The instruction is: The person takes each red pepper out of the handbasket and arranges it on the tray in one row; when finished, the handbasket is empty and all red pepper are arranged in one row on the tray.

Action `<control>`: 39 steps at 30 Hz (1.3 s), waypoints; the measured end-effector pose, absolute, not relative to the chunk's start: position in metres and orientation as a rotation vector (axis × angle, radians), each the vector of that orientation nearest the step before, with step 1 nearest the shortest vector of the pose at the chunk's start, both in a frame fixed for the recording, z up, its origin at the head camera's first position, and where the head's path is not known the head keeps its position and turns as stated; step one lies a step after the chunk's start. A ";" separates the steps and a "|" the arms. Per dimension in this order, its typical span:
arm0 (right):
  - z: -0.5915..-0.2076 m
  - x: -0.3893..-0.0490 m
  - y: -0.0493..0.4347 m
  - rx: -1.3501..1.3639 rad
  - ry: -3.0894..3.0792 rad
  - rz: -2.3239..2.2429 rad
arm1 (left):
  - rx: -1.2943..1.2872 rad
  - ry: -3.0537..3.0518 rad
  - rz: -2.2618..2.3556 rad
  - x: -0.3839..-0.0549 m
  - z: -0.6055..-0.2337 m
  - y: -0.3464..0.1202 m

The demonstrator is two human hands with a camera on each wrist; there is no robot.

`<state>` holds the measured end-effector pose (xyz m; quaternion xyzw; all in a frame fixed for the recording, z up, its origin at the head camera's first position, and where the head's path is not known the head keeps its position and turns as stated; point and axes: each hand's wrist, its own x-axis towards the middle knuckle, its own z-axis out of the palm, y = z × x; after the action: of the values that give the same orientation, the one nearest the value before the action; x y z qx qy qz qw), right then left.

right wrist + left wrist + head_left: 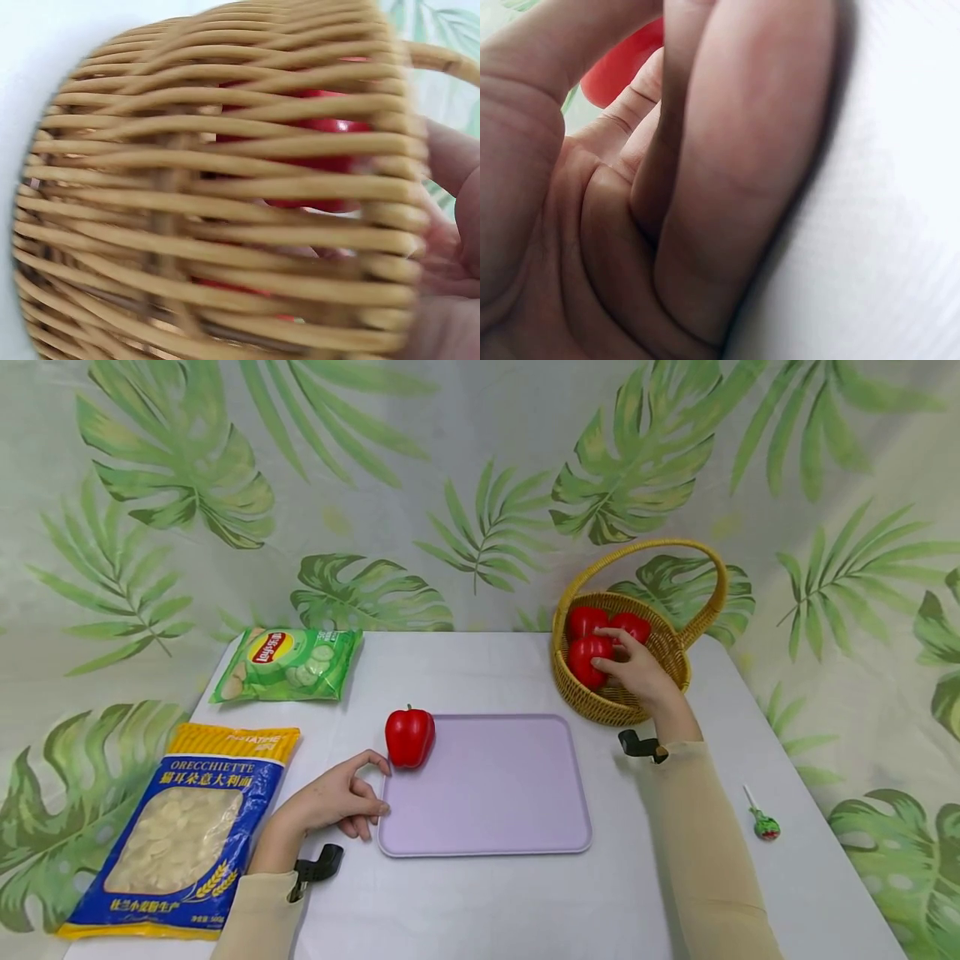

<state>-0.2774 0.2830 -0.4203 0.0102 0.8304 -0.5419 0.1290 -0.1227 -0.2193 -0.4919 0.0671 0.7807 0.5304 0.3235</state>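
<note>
A red bell pepper (pixel 409 737) stands on the upper left corner of a lilac tray (pixel 487 793). My left hand (pixel 339 797) holds the tray's left rim, thumb and forefinger bent against it; its other fingers curl below, close up in the left wrist view. At the back right, my right hand (pixel 642 675) reaches into a wicker basket (pixel 603 708) and grips the front red bell pepper (pixel 589 662) between thumb and fingers. Two more red peppers (pixel 630 628) lie behind it. In the right wrist view the basket's weave (pixel 225 180) partly hides the peppers.
A green chip bag (pixel 288 664) lies at the back left, and a blue and yellow pasta bag (pixel 180 835) lies left of my left arm. A wrapped lollipop (pixel 763 823) is right of my right forearm. The basket's tall handle (pixel 645 545) arches over its opening.
</note>
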 end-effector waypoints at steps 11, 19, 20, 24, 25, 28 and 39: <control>-0.387 -0.253 0.279 -0.034 2.536 -1.610 | 0.172 2.054 1.386 -0.123 -0.493 -0.220; -0.377 -0.223 0.250 -0.122 2.458 -1.730 | 0.172 2.053 1.385 -0.123 -0.492 -0.219; -0.378 -0.220 0.245 -0.132 2.446 -1.737 | 0.172 2.053 1.385 -0.123 -0.492 -0.219; -0.387 -0.215 0.223 -0.171 2.418 -1.737 | 0.169 2.055 1.384 -0.123 -0.492 -0.219; -0.389 -0.214 0.217 -0.179 2.416 -1.734 | 0.168 2.054 1.385 -0.123 -0.492 -0.219; -0.399 -0.214 0.200 -0.198 2.387 -1.736 | 0.167 2.054 1.389 -0.123 -0.492 -0.219; -0.427 -0.202 0.148 -0.191 2.296 -1.704 | 0.170 2.056 1.389 -0.123 -0.490 -0.219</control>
<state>-0.2024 0.1480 -0.4269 -0.0659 0.7936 -0.5890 0.1378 -0.1227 -0.2188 -0.4903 0.0646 0.7828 0.5288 0.3215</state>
